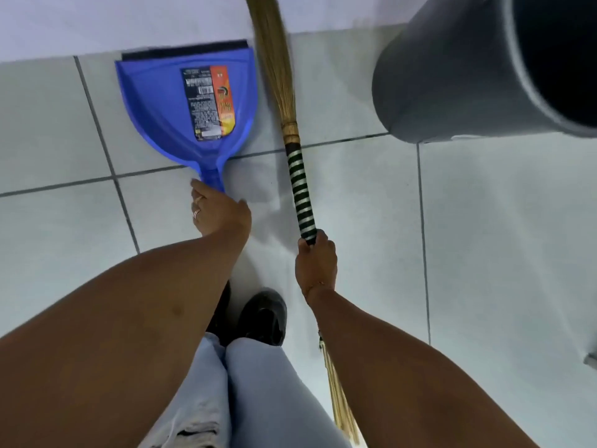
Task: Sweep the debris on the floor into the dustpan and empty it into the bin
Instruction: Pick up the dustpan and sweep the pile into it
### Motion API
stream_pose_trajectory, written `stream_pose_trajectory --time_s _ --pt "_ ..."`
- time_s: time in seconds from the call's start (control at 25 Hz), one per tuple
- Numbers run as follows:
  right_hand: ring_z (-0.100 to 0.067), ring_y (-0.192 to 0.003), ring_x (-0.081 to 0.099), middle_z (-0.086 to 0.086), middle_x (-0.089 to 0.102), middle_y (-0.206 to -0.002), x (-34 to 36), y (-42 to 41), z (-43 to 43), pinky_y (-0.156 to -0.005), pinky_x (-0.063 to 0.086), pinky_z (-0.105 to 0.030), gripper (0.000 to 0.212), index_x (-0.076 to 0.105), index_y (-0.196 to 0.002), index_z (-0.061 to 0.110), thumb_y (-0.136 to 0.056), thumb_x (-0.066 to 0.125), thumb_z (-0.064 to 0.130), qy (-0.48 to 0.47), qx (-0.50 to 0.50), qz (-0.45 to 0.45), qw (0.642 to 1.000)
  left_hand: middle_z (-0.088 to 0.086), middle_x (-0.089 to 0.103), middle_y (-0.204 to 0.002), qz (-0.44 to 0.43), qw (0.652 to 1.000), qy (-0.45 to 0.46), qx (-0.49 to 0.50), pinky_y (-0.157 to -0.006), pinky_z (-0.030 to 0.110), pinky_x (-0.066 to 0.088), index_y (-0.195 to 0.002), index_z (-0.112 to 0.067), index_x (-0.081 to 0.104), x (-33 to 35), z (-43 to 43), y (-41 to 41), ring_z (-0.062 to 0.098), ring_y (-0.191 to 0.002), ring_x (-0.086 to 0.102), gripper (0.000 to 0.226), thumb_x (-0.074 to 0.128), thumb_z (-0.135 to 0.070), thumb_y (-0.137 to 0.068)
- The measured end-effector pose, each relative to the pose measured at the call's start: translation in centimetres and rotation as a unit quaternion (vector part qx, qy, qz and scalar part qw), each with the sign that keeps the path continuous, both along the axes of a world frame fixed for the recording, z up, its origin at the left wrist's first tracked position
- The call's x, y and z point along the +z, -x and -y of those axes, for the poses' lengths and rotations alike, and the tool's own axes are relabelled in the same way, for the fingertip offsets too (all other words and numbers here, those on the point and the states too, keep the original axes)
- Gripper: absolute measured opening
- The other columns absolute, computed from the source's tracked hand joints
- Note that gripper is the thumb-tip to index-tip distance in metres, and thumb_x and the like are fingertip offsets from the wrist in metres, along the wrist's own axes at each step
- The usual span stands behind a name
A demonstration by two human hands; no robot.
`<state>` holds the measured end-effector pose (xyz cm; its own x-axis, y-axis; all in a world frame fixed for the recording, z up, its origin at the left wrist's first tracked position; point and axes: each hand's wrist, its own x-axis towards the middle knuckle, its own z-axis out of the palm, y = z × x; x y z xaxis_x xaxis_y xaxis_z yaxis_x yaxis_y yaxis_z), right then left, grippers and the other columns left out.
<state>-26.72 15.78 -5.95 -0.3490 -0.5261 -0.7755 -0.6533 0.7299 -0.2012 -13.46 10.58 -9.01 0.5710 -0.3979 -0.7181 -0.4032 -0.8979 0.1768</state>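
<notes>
A blue dustpan (161, 105) with a printed label stands against the white wall, its black rubber lip uppermost and its handle pointing toward me. My left hand (219, 211) is closed around the lower end of that handle. My right hand (315, 263) grips the green-and-silver banded handle of a straw broom (300, 189), whose bristles fan upward along the wall to the right of the dustpan. A grey bin (452, 76) stands at the upper right, its dark opening facing me. I see no debris on the tiles.
Pale floor tiles (355, 189) with dark grout run under everything. My black shoes (261, 315) and light jeans are below centre. A second bunch of straw (339, 399) hangs down behind my right forearm. The white wall (129, 21) bounds the far side.
</notes>
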Motion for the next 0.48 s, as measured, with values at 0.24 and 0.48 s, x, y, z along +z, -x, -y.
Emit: stream_pose_trajectory --time_s 0.24,0.48 --pt "-0.031 -0.113 0.054 -0.013 0.054 -0.125 0.1 -1.1 -0.5 -0.095 0.046 -0.042 0.035 0.043 -0.132 0.007 -0.097 0.045 0.011 -0.015 0.013 0.01 1.0 0.018 0.052 -0.129 0.04 0.998 -0.011 0.047 -0.101 0.041 0.04 -0.126 -0.002 0.041 0.4 0.7 -1.5 0.035 -0.117 0.051 0.04 0.051 -0.007 -0.088" --pt "-0.028 -0.111 0.055 -0.007 0.057 -0.122 13.2 -1.3 -1.3 -0.097 0.044 -0.046 0.037 0.042 -0.133 0.02 -0.096 0.043 0.021 -0.017 0.075 -0.031 0.997 0.023 0.051 -0.127 0.03 0.991 -0.056 0.114 -0.1 0.045 0.043 -0.122 0.003 0.04 14.1 -4.5 -4.1 0.041 -0.116 0.052 0.044 0.056 -0.003 -0.081"
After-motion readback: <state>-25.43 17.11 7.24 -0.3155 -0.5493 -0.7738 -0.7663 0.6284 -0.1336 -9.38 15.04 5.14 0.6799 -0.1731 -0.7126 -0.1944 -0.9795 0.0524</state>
